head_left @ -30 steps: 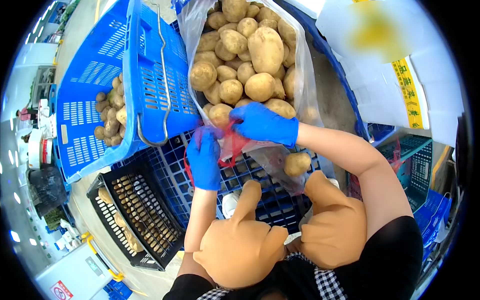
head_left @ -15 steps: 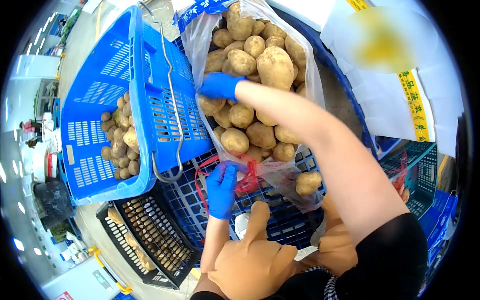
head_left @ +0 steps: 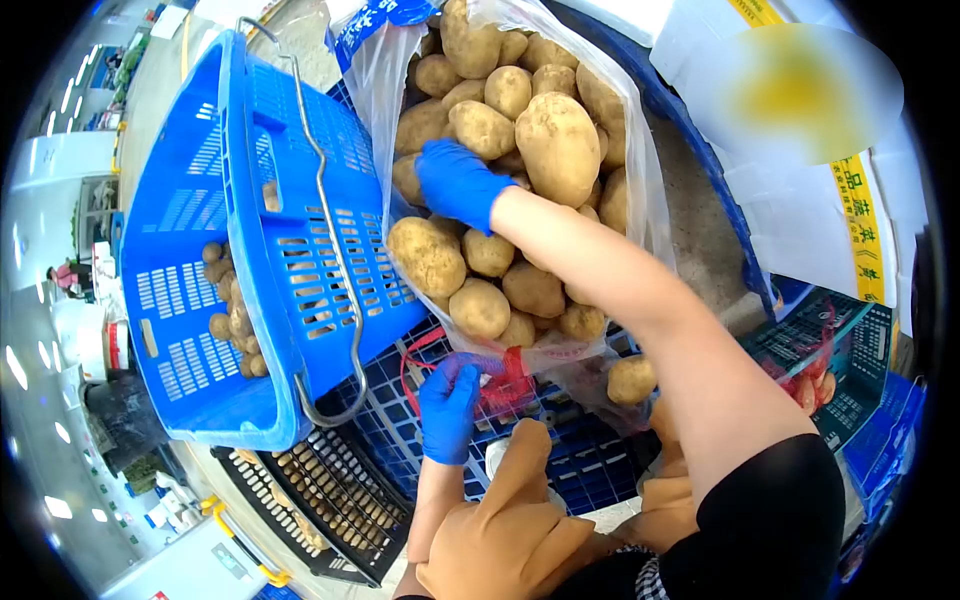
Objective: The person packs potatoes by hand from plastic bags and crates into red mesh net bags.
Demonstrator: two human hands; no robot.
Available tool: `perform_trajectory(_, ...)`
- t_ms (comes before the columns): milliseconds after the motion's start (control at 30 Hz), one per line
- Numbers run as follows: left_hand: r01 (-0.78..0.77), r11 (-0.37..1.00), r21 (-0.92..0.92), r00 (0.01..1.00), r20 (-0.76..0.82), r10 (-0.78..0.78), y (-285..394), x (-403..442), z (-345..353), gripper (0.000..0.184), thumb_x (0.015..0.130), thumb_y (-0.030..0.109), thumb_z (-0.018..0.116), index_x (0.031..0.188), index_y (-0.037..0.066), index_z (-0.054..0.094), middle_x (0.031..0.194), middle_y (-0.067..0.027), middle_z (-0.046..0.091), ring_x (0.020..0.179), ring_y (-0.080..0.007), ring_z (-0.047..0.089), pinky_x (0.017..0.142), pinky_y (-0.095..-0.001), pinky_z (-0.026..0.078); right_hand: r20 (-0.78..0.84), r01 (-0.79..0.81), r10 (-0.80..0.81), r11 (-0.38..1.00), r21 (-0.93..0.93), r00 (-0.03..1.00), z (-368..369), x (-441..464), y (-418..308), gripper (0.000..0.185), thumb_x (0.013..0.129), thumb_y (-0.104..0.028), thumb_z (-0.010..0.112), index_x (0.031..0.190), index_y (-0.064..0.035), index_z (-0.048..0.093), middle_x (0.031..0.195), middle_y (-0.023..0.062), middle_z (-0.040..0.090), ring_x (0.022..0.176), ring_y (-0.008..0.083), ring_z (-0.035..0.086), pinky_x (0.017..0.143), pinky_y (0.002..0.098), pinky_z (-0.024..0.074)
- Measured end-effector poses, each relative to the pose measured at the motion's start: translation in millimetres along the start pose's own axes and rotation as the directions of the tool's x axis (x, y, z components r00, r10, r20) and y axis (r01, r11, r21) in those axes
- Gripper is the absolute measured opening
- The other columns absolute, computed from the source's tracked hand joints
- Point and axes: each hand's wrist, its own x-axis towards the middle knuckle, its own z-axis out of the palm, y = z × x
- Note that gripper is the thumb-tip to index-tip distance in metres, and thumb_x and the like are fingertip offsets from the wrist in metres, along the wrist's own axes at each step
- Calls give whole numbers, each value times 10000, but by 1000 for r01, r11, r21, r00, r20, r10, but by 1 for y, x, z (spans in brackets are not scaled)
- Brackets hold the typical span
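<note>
A clear plastic bag (head_left: 645,190) full of large potatoes (head_left: 558,150) stands upright, its mouth spread wide. My right hand (head_left: 462,186), in a blue glove, reaches into it at the left side. Its fingers curve down among the potatoes and their tips are hidden, so I cannot tell whether they grip one. Below the bag, my left hand (head_left: 447,412), also gloved in blue, pinches the purplish-red edge of a red mesh bag (head_left: 510,385). A single potato (head_left: 632,380) lies to the right of the mesh, by the bag's lower edge.
Left of the bag a big blue basket (head_left: 270,250) with a metal handle (head_left: 330,210) holds smaller potatoes (head_left: 235,310). A black crate (head_left: 340,500) with potatoes stands below it. Blue pallet grating (head_left: 590,460) lies underfoot. On the right are a green crate (head_left: 860,350) and white boxes (head_left: 800,220).
My right hand has shifted right, away from the bag's left edge, uncovering a large potato below it. My left hand keeps its pinch on the mesh. The whole view has shifted slightly.
</note>
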Motion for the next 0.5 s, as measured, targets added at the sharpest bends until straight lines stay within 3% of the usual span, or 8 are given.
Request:
perform_trajectory(33,4,1000,15,1000,0,-4,-2,1,1,146,898,114,514,898,49,645,786,30,598,622,-23,414,573,-169,342,17,-60,67,964,-260,998,-4,10,-4,200,716,-93,569,886,-23,647,804,181,650,767,305,639,695,382,507)
perform_trajectory(67,7,1000,30,1000,1,-8,-6,2,0,146,898,113,514,897,50,645,797,27,605,627,-26,425,579,-170,351,-98,-19,-11,953,-302,995,16,20,-5,206,744,-116,545,884,-35,673,864,226,642,782,333,641,667,408,493)
perform_trajectory(100,11,999,47,1000,3,-12,-7,2,-1,145,898,111,513,896,50,645,809,24,611,632,-29,435,585,-171,360,-202,1,-150,805,-593,968,48,37,0,213,738,-157,569,899,-70,679,948,203,640,813,335,639,704,425,489)
perform_trajectory(167,-10,979,202,999,50,0,-2,2,-4,152,891,100,522,946,31,645,860,-15,638,725,-87,540,678,-221,438,35,-62,87,894,-443,996,30,55,2,268,742,-176,575,957,-35,650,1015,190,629,857,342,635,746,456,482)
perform_trajectory(267,-229,857,462,973,132,189,-5,9,-1,182,869,97,560,1013,14,635,922,-94,664,841,-162,619,780,-283,476,-139,-79,82,996,33,987,17,56,11,352,750,-190,575,1041,6,599,1025,181,629,890,346,631,749,470,482)
perform_trajectory(367,-392,676,624,915,188,357,7,25,17,179,847,88,583,1004,25,641,920,-130,662,831,-209,638,770,-294,486,-549,16,129,968,252,825,15,82,-9,440,720,-211,587,1082,36,551,916,229,629,781,367,625,721,461,497)
perform_trajectory(467,-487,397,778,813,238,531,12,51,24,183,819,73,598,994,58,650,849,-135,650,734,-263,638,660,-323,498,8,-77,76,984,164,997,7,75,2,474,742,-174,558,1168,25,499,1096,207,591,984,355,589,825,485,448)
perform_trajectory(500,-487,319,813,786,249,565,16,60,27,183,816,72,599,991,65,651,833,-132,649,713,-268,636,636,-329,498,-36,-47,50,996,79,998,13,74,9,478,745,-174,554,1179,17,492,1142,205,561,1048,357,543,864,493,415)
